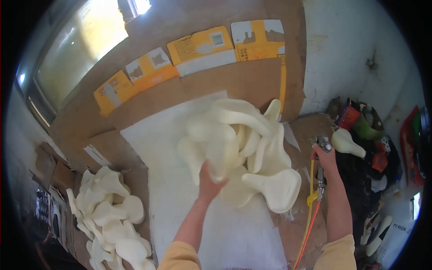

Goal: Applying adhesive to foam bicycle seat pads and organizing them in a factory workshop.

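A pile of cream foam bicycle saddle pads (272,148) lies on a pale sheet (171,225). My left hand (209,183) is at the near left side of the pile, with its fingers and thumb around the narrow lower end of one saddle pad (222,150). That pad looks smeared, and a whitish haze hangs over it. To the right, my right hand (325,157) is wrapped round a metal spray gun (320,173). A red-orange hose (310,229) and a yellow hose (309,211) run down from it.
More saddle pads (110,211) are heaped at the lower left. Cardboard (202,81) with yellow-and-white box panels stands behind the sheet. At right, a single pad (346,143) rests among dark bags and a green container (370,121). A window (81,45) is upper left.
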A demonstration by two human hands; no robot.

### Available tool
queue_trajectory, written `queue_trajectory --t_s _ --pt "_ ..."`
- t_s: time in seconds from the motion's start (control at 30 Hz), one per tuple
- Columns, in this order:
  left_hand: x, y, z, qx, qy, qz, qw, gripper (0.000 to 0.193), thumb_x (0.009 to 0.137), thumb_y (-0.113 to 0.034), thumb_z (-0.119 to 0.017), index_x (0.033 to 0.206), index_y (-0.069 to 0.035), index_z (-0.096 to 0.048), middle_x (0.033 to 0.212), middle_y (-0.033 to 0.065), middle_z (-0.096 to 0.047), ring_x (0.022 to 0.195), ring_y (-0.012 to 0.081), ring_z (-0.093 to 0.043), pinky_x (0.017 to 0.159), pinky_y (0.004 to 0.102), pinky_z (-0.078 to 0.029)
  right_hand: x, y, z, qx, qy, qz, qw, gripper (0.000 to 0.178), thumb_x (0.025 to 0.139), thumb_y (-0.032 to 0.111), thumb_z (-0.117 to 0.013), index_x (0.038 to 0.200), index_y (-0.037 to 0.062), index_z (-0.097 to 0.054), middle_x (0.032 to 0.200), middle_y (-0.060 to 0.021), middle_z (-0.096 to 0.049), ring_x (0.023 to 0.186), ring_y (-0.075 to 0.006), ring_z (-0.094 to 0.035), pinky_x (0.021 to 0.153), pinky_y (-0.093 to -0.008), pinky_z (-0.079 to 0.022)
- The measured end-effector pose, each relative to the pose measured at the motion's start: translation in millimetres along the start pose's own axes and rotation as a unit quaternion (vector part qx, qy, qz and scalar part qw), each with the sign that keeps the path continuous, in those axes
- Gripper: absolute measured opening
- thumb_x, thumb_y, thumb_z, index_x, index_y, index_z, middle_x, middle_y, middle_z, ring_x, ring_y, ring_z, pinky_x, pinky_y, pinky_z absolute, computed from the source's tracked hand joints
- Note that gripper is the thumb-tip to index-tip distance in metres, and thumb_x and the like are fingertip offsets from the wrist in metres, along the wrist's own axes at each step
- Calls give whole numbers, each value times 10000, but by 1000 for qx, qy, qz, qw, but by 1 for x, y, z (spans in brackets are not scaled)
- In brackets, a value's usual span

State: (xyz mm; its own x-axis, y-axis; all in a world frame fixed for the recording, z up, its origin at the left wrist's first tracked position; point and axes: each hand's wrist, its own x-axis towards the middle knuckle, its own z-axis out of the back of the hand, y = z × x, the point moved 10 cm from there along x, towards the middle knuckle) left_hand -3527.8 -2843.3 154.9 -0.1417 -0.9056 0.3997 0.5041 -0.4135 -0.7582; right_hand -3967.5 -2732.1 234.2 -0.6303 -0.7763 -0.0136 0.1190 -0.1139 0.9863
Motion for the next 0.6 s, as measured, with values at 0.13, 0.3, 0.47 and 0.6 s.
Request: queue_trajectory --t_s 0.13,0.3,0.47,0.6 --pt "38 -48 -21 139 -3 -48 989 970 578 -226 -787 1331 12 -223 1263 256 -369 1168 411 -362 970 463 -327 79 -62 -39 -93 -20 -71 993 206 768 187 -636 684 18 -555 562 -50 -553 458 -143 -533 412 -266 -412" --pt "52 -37 -31 68 -10 -7 998 879 552 -101 -719 1303 10 -278 1212 223 -425 1136 394 -398 951 445 -354 155 -134 -112 -12 132 -141 981 229 711 165 -661 701 -37 -554 569 -94 -555 432 -151 -524 409 -275 -444" --pt "28 -39 -22 -42 29 -5 999 770 581 -81 -686 1275 7 -364 1183 201 -512 1081 317 -524 895 367 -434 131 -119 -115 13 124 -97 987 711 667 159 -683 1298 22 -386 826 -122 -611 658 -158 -577 556 -283 -515" --pt "-31 -7 15 -180 47 110 976 642 585 -26 -653 1196 -8 -458 1028 116 -597 922 258 -600 822 337 -473 82 -45 -130 -127 136 30 982 678 678 206 -654 1293 52 -416 1080 -151 -600 921 -267 -604 814 -356 -464"
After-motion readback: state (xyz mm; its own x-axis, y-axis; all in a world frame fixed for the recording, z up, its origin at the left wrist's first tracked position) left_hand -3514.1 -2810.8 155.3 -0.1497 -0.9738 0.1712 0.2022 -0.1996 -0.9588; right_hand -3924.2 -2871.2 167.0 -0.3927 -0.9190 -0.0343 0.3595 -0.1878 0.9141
